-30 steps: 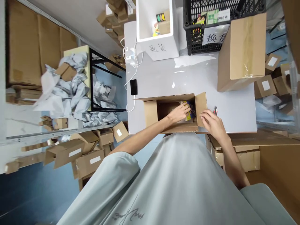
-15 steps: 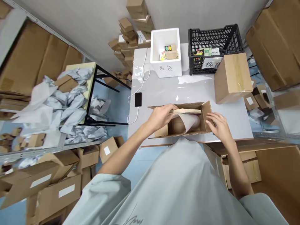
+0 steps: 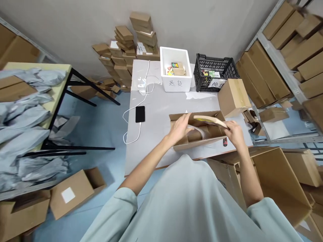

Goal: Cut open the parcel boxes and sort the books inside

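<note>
An open cardboard box (image 3: 191, 144) lies lengthwise near the table's front edge. My right hand (image 3: 235, 132) pinches the right end of a thick book-like item (image 3: 208, 119), tilted above the box opening. At the box's left end is my left hand (image 3: 179, 128), its thumb and fingers apart with nothing visible between them. Whitish wrapping paper (image 3: 200, 131) shows inside the box, partly hidden by my left hand. A red and black tool (image 3: 225, 142) rests on the table by the box's right front corner.
A white foam box (image 3: 176, 82), a black crate (image 3: 214, 64) and a closed carton (image 3: 234, 97) stand at the back. A phone (image 3: 140, 114) with a white cable lies left. A large open carton (image 3: 280, 181) stands at front right; grey bags (image 3: 25, 117) cover the left table.
The book-like item has moved from my left hand to my right and is raised and tilted. My left hand has let go. The box is turned slightly, and the view has shifted.
</note>
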Motion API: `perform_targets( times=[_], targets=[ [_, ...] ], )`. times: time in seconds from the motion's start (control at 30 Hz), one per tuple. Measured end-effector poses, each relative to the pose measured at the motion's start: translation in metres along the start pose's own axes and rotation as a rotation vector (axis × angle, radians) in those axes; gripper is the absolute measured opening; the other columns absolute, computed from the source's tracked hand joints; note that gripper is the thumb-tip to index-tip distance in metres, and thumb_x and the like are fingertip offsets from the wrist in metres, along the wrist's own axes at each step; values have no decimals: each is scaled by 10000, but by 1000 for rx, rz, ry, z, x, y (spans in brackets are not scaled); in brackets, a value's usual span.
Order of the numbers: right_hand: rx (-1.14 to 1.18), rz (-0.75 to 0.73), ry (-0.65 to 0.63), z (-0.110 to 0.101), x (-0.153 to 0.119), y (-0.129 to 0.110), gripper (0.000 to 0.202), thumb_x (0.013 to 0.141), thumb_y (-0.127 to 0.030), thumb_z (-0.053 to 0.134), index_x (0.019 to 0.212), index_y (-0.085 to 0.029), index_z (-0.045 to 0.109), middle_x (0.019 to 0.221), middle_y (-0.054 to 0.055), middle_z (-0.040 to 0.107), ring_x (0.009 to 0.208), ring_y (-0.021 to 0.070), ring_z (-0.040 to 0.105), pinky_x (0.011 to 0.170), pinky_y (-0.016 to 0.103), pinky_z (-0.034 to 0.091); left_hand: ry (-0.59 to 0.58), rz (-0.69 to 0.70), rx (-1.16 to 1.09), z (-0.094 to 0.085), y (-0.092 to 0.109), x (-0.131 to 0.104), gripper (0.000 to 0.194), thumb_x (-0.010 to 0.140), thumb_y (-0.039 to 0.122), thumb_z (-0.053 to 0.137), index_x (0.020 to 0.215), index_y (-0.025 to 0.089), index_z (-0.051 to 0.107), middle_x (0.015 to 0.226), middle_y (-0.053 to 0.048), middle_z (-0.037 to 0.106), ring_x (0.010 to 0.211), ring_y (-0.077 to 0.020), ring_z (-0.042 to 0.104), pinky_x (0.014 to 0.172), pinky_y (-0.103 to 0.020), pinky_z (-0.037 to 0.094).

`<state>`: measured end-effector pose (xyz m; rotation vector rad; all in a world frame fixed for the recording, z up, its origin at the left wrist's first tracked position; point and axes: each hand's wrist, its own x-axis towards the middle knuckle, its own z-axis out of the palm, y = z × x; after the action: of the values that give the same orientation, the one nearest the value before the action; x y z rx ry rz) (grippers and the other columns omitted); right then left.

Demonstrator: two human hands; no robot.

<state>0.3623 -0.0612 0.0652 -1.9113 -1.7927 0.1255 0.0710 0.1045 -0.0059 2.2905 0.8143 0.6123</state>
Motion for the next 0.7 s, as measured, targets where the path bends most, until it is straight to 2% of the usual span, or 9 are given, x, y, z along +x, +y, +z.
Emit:
perform_targets(
  times=[0.1, 0.2, 0.27, 0.3, 0.37, 0.47, 0.6, 0.7],
  targets=[
    [27, 150, 256, -14, -10, -15, 298, 1043, -478, 711, 947, -247, 874, 930, 100, 868, 855, 304, 720, 798, 435, 591, -77, -43, -43, 25, -10, 6, 840, 923, 295, 935, 1641, 150, 523, 1447, -243, 731, 1270, -401, 780, 1040, -510, 642],
    [175, 362, 492, -11, -19, -48, 346, 913, -577, 831, 909, -235, 883, 883, 77, 864, 836, 297, 751, 788, 424, 615, -305, -114, -293, 44, -3, 19, 991, 782, 260, 1044, 1626, 98, 551, 1461, -293, 722, 1212, -397, 810, 1028, -509, 657],
    [294, 487, 593, -4, -25, -73, 379, 843, -596, 893, 889, -220, 882, 860, 70, 863, 830, 296, 768, 783, 418, 631, -445, -153, -537, 45, 1, 25, 1149, 670, 256, 1102, 1657, 93, 538, 1537, -332, 687, 1313, -425, 782, 1035, -512, 670],
    [340, 530, 622, 0, -28, -85, 395, 814, -603, 917, 867, -214, 877, 839, 67, 858, 817, 294, 769, 773, 414, 635, -471, -153, -657, 42, 0, 26, 1180, 645, 275, 1111, 1665, 109, 542, 1596, -338, 655, 1405, -445, 739, 1048, -517, 673],
    [410, 578, 649, 7, -33, -104, 422, 775, -614, 945, 841, -205, 866, 819, 65, 852, 790, 287, 768, 752, 408, 644, -431, -121, -850, 28, -4, 24, 1085, 684, 361, 1088, 1627, 137, 599, 1654, -317, 631, 1534, -461, 653, 1113, -556, 655],
    [507, 601, 632, 14, -34, -120, 448, 761, -631, 949, 849, -200, 864, 854, 69, 865, 766, 277, 767, 713, 400, 654, -285, -67, -1023, -3, -9, 14, 831, 833, 496, 995, 1532, 159, 698, 1567, -267, 726, 1496, -422, 700, 1228, -611, 589],
    [642, 600, 472, 16, -19, -128, 475, 709, -658, 980, 771, -212, 830, 762, 50, 829, 675, 260, 736, 622, 386, 642, -177, -52, -1104, -45, 4, 0, 698, 862, 522, 979, 1447, 190, 791, 1507, -200, 783, 1420, -384, 757, 1230, -562, 604],
    [772, 575, 297, 21, 2, -131, 520, 671, -690, 1008, 780, -212, 835, 794, 59, 848, 692, 272, 762, 627, 391, 657, -111, -134, -1091, -66, 19, -8, 596, 820, 552, 1009, 1271, 189, 867, 1337, -153, 862, 1270, -354, 822, 1143, -499, 657]
  ],
)
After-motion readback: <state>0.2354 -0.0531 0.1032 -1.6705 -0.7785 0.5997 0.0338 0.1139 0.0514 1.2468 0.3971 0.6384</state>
